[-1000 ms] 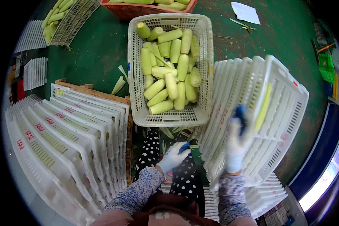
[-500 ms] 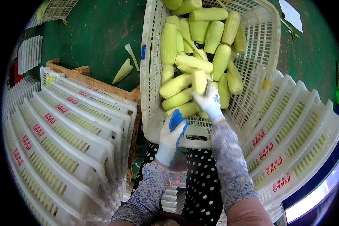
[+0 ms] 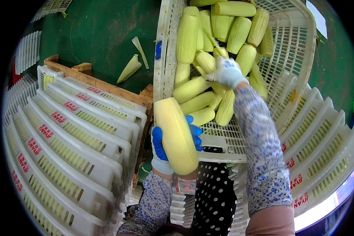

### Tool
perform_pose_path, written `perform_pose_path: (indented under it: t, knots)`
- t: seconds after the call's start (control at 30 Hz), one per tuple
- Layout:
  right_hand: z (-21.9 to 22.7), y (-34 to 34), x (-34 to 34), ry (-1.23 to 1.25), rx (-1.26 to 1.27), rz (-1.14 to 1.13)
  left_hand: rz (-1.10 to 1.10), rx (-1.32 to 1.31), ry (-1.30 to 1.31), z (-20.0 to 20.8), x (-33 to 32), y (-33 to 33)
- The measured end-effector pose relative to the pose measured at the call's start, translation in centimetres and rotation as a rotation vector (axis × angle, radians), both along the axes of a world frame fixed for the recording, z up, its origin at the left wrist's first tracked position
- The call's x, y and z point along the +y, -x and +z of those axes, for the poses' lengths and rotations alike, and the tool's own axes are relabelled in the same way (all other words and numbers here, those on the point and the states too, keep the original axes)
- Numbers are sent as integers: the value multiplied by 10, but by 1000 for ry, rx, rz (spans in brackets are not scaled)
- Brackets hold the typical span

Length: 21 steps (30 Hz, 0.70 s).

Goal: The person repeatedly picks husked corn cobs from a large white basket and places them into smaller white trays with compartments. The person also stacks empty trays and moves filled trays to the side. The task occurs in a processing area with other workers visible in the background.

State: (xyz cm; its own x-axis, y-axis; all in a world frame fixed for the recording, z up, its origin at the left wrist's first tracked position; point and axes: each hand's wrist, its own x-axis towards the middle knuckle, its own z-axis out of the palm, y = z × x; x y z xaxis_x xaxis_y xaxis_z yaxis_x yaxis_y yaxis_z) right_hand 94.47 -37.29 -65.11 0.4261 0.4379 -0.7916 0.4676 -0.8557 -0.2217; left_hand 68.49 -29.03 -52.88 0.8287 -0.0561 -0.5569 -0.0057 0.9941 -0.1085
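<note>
My left hand (image 3: 160, 146), in a white glove with blue palm and fingers, is closed around a pale yellow-green ear of corn (image 3: 176, 135). That ear is tilted, in front of the crate's near left corner. Inside the white slatted crate (image 3: 224, 157), my gloved right hand (image 3: 227, 73) rests on the corn pile, its fingers bent around the end of another ear of corn (image 3: 206, 61). Its fingertips are partly hidden and slightly blurred. Several light green ears in thin husk (image 3: 240, 35) lie around it, pointing various ways.
Stacked white crates stand close on the left (image 3: 67, 145) and right (image 3: 314, 141). By the left stack lies a wooden pallet (image 3: 98, 86). Loose husk pieces (image 3: 129, 69) lie on the green floor (image 3: 102, 31). A white sheet (image 3: 318, 17) is at the far right.
My left hand, which held nothing before, now holds a pale ear of corn. My right hand has moved farther into the crate. The view has shifted, so the crate appears farther right.
</note>
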Motion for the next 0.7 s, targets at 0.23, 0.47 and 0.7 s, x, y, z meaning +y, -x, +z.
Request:
perform_pose_path:
  t: [0.23, 0.47, 0.7]
  knots:
    - [131, 118, -48, -601, -399, -229, -54, 120, -403, 0, -4, 12]
    - [83, 167, -35, -489, 519, -1325, 115, 169, -236, 16, 10, 56]
    - [-44, 126, 59, 176, -269, -1066, 287, 241, -100, 57, 28, 8]
